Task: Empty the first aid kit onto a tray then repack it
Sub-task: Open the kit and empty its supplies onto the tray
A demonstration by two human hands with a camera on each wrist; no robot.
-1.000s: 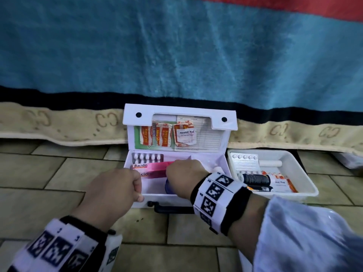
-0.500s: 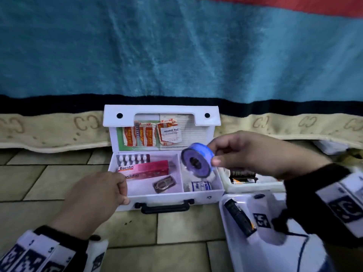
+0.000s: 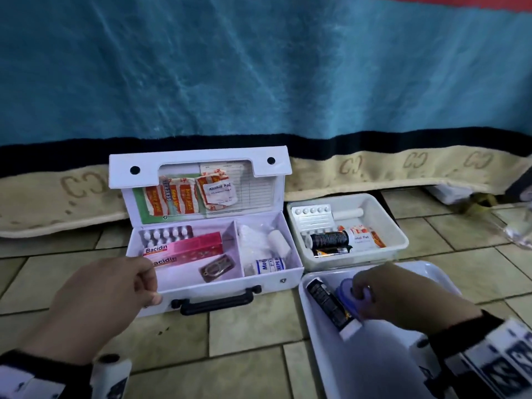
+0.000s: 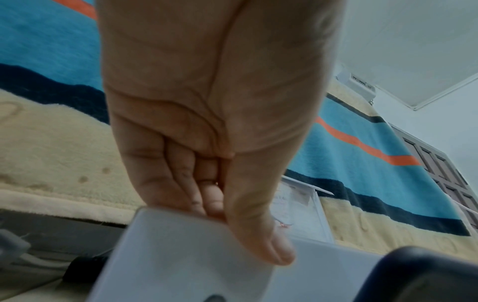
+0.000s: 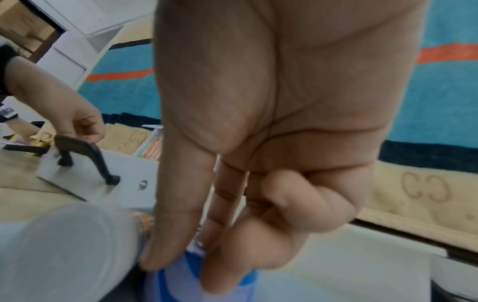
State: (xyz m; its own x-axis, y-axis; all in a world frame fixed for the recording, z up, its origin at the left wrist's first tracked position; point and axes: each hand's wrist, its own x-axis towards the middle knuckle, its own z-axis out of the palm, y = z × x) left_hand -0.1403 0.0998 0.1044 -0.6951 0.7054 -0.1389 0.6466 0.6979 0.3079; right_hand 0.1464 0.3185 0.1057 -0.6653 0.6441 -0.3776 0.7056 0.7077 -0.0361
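Note:
The white first aid kit (image 3: 283,280) stands open on the tiled floor, its lid leaning back. Inside lie a pink Bacidin box (image 3: 184,249), a blister pack (image 3: 165,234), a small dark packet (image 3: 216,267), a bandage roll (image 3: 278,242) and a labelled roll (image 3: 269,265). My left hand (image 3: 115,289) pinches the kit's front left corner (image 4: 181,245). My right hand (image 3: 403,298) holds a blue tape roll (image 3: 345,295) down in the large white tray (image 3: 374,370), beside a dark tube (image 3: 325,303). In the right wrist view, thumb and fingers pinch the blue roll (image 5: 181,286).
A smaller white tray (image 3: 397,226) behind holds a blister pack (image 3: 311,217), a black roll (image 3: 329,240), a white stick and alcohol pads. A blue and beige blanket (image 3: 259,82) hangs right behind the kit. The kit's black handle (image 3: 216,303) faces me.
My right hand lifted the blue tape roll out of the kit, carried it right and lowered it into the large tray. The left hand stayed on the kit's corner.

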